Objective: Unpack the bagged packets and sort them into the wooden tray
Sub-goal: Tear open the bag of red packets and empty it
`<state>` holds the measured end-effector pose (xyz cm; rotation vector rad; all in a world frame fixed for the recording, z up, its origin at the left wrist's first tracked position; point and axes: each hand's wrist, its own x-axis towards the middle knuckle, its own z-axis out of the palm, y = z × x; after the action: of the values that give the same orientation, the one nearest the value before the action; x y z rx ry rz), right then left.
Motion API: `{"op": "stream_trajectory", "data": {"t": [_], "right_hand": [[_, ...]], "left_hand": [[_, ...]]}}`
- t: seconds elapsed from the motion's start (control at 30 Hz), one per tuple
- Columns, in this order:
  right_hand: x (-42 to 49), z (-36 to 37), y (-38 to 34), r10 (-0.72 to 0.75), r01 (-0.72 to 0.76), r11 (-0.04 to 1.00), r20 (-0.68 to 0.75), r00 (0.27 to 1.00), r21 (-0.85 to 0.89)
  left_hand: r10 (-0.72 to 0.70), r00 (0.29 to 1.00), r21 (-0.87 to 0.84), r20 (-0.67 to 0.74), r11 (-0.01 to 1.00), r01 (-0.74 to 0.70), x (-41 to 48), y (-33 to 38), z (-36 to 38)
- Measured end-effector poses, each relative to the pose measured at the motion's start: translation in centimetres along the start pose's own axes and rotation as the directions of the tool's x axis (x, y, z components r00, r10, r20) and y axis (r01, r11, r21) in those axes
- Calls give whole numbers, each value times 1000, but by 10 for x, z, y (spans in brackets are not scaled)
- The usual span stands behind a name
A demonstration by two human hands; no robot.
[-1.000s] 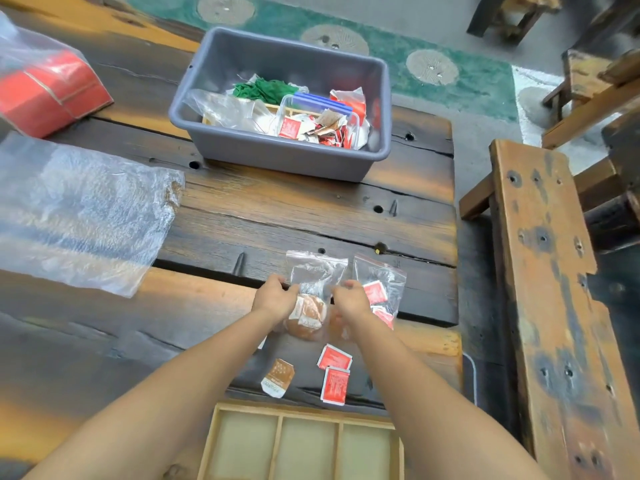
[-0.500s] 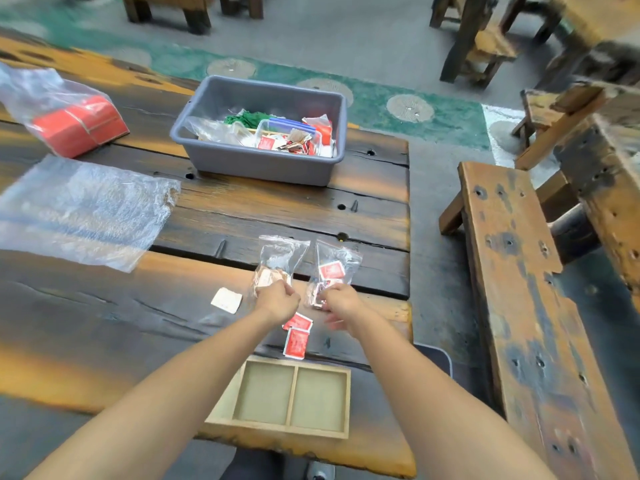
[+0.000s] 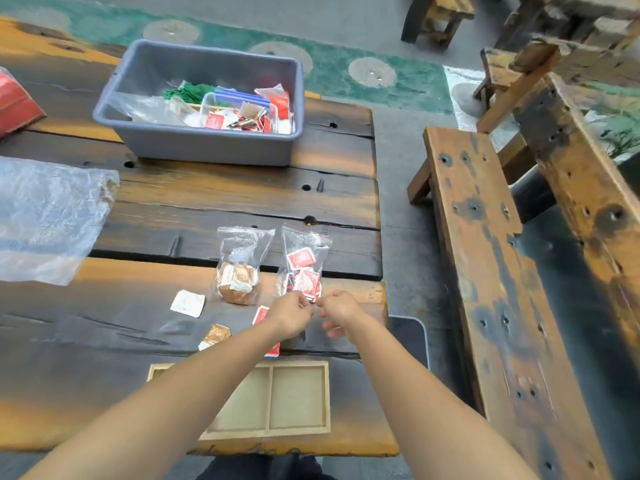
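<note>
Two clear zip bags lie on the dark wooden table. The bag of brown packets [image 3: 237, 271] is on the left, with no hand on it. The bag of red packets [image 3: 304, 268] is on the right. My left hand [image 3: 292, 315] and my right hand [image 3: 341, 310] meet at its near end, fingers pinched on its lower edge. Loose on the table are a white packet [image 3: 188, 303], a brown packet [image 3: 216, 335] and a red packet [image 3: 261, 314]; another red one shows partly under my left forearm. The wooden tray [image 3: 299, 431] sits at the near edge, its visible compartments bare.
A grey bin [image 3: 207, 148] at the back holds a clear box of packets, plastic and something green. A crumpled clear plastic sheet [image 3: 45, 216] lies at the left, a red box in plastic [image 3: 14, 105] beyond it. A wooden bench [image 3: 485, 271] stands to the right.
My left hand has let go of the bag of brown packets and moved right to the near end of the red-packet bag, beside my right hand. The view has shifted.
</note>
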<state>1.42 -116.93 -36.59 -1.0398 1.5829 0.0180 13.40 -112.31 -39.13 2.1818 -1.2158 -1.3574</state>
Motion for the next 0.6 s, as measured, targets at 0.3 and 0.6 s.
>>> {"op": "stream_trajectory", "data": {"t": [0.3,0.6], "right_hand": [[41,9,-39,69,-68,994,-17,997,82],[103,24,-56,42,-44,999,-160,986,-8]], "left_hand": [[11,1000,119,-13,993,-9,71,12,-49],[295,956,454,4,851,-264,152,44,-71]]}}
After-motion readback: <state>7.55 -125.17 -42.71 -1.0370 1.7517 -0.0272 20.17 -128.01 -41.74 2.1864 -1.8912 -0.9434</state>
